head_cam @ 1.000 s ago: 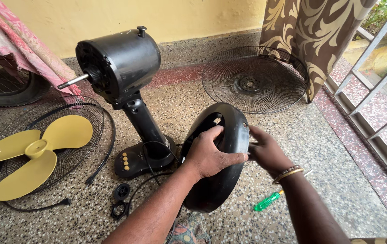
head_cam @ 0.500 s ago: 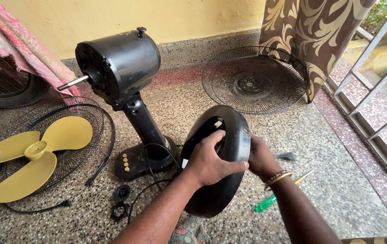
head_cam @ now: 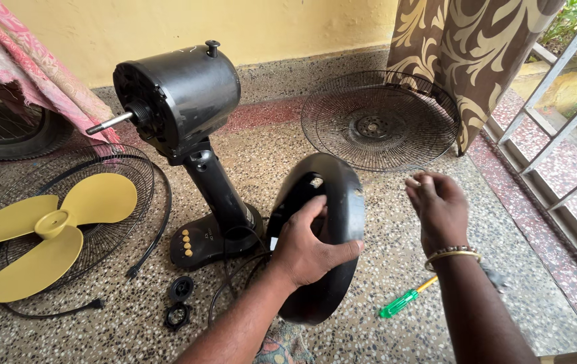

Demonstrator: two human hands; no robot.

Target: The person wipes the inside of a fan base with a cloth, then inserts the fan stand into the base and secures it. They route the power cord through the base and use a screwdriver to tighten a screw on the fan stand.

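A round black plastic fan base cover (head_cam: 325, 236) stands on edge on the speckled stone floor (head_cam: 382, 283), just beside the black fan stand with its motor housing (head_cam: 180, 101). The left hand (head_cam: 305, 249) grips its rim, fingers wrapped over the edge. The right hand (head_cam: 440, 205) hovers apart to the right, fingers loosely curled, holding nothing. A green-handled screwdriver (head_cam: 403, 302) lies below it. A yellow three-blade fan blade (head_cam: 46, 229) rests on a wire grille (head_cam: 126, 168) at left.

Left hand (head_cam: 312, 253) clasps black base cover (head_cam: 325, 236) upright; right hand (head_cam: 438, 205) lifted clear beside it.
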